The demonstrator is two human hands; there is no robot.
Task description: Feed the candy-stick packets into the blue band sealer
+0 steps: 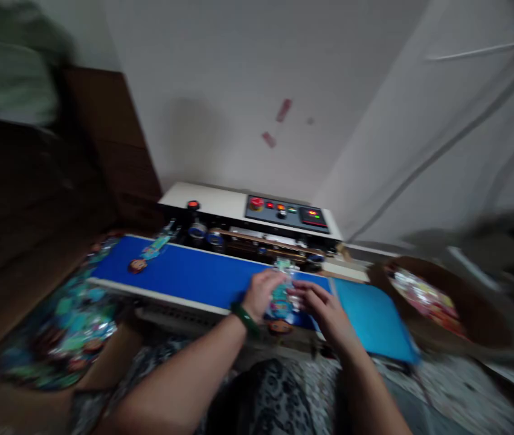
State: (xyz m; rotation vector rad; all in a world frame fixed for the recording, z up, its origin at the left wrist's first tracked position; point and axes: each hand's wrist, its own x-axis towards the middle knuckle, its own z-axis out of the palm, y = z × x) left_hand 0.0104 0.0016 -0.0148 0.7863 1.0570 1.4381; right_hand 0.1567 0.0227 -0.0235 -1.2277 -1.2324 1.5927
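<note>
A clear plastic bag with a flat turquoise doll-like figure inside lies across the right part of the blue conveyor belt, its brown-haired head over the near edge. My left hand grips the bag's left side, fingers curled over it. At the right side, my right hand pinches the edge with bent fingers. The bag's far end reaches toward the sealing machine. Farther left on the belt lies a similar bagged figure, its top at the machine's rollers.
The control panel has a red button and lit display. A light blue board adjoins the belt's right end. A box at right holds shiny packets. Below left, a carton contains many bagged figures. A wall stands behind.
</note>
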